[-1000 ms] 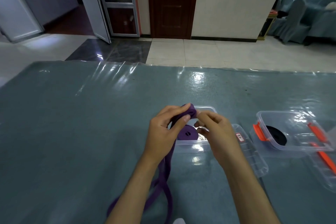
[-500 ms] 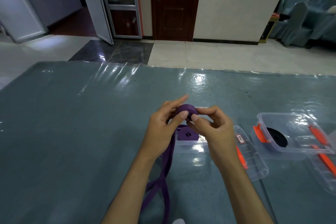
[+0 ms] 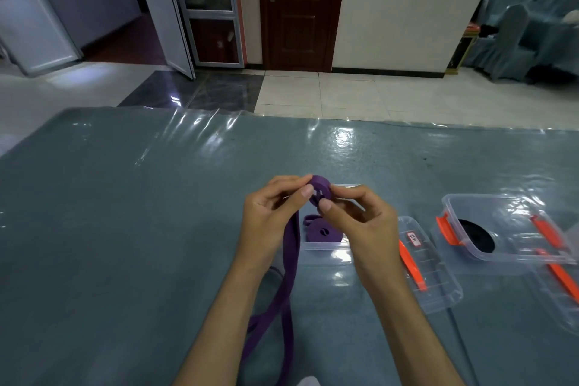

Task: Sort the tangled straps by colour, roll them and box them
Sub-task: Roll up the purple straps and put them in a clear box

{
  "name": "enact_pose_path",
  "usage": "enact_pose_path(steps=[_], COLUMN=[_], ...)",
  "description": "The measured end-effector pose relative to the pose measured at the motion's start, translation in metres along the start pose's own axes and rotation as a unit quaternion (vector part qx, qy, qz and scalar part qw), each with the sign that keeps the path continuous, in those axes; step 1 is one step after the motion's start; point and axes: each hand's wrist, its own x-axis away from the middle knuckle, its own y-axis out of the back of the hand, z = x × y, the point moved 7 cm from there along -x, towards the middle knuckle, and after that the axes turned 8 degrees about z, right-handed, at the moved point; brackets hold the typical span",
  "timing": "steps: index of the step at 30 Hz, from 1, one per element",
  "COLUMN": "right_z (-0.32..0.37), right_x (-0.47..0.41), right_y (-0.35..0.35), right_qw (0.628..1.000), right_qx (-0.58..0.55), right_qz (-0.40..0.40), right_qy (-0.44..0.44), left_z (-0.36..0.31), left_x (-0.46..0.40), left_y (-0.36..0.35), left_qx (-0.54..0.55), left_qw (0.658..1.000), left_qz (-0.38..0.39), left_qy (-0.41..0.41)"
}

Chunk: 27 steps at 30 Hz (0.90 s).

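A purple strap [image 3: 289, 263] is partly wound into a small roll [image 3: 320, 189] held above the table. My left hand [image 3: 271, 216] pinches the roll from the left with thumb and fingers. My right hand [image 3: 357, 219] pinches it from the right. The loose tail hangs down between my forearms toward the table's near edge. Below my hands stands a clear plastic box [image 3: 322, 247] holding rolled purple straps [image 3: 316, 230]. To the right, a second clear box [image 3: 501, 235] with orange clips holds a black rolled strap [image 3: 476, 235].
A clear lid with orange clips [image 3: 429, 269] lies between the two boxes; another lid [image 3: 560, 288] lies at the far right. The table [image 3: 125, 229] has a grey-blue cloth under glossy plastic. Beyond its far edge are tiled floor and doors.
The roll has turned in my fingers and grown slightly, taking up more strap. My hands stay above the purple box; the hanging tail has shifted a little.
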Motion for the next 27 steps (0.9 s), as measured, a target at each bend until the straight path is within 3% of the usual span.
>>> enact_pose_path(steps=[2,7,12,18,23,27], right_z=[-0.002,0.001,-0.004,-0.007,0.000,-0.004], right_x=[0.001,-0.003,-0.001,-0.007,-0.009,-0.006], right_y=[-0.005,-0.003,-0.003,0.005,0.009,0.003], right_qw=[1.000,1.000,0.999,0.999,0.999,0.999], right_qx=[-0.015,0.024,-0.042,-0.011,0.003,-0.026], right_qz=[0.014,0.003,-0.028,-0.019,-0.041,-0.031], right_qy=[-0.014,-0.009,0.003,-0.036,-0.007,-0.005], left_z=[-0.003,-0.006,-0.004,-0.002,0.007,0.011], left_x=[-0.001,0.005,-0.002,0.001,0.004,0.001], left_y=[-0.001,0.001,-0.005,-0.008,-0.011,-0.009], left_qx=[-0.023,-0.029,-0.031,-0.115,-0.049,-0.021], left_qw=[1.000,0.996,0.999,0.992,0.999,1.000], left_qz=[0.004,-0.080,0.025,0.035,-0.007,0.013], left_qy=[-0.010,-0.027,-0.006,-0.031,0.005,0.017])
